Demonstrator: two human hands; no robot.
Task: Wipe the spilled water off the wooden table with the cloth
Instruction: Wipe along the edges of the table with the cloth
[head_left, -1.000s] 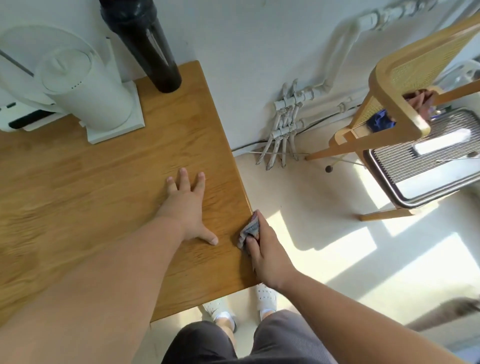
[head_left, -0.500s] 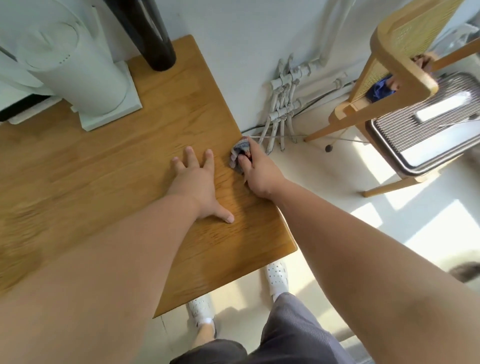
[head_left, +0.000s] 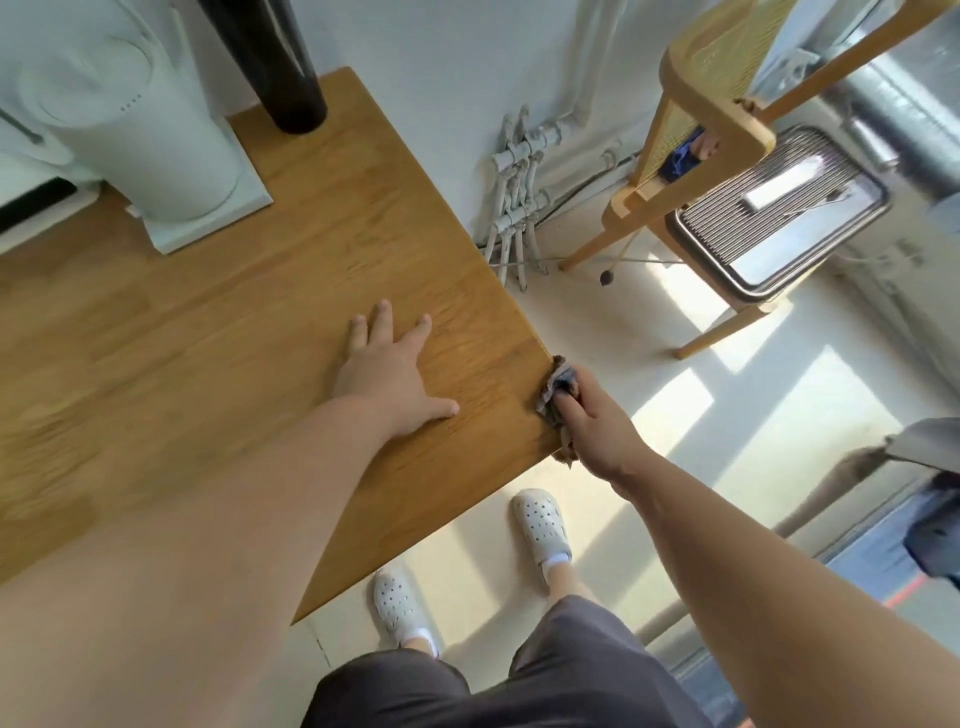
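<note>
The wooden table (head_left: 218, 332) fills the left half of the head view, its right edge running diagonally. My right hand (head_left: 597, 421) is shut on a small grey-blue cloth (head_left: 557, 387), pressing it against the table's right edge near the front corner. My left hand (head_left: 387, 371) lies flat and open on the tabletop, fingers spread, a little to the left of the cloth. I cannot make out any water on the wood.
A white cylindrical appliance on a white base (head_left: 156, 150) and a black cylinder (head_left: 285, 78) stand at the back of the table. On the floor to the right are white pipes (head_left: 514, 208), a wooden chair (head_left: 701, 130) and a metal-grilled unit (head_left: 779, 213).
My right hand slid the cloth along the table's right edge, away toward the wall and then back toward me near the front corner. My left hand stayed flat on the table.
</note>
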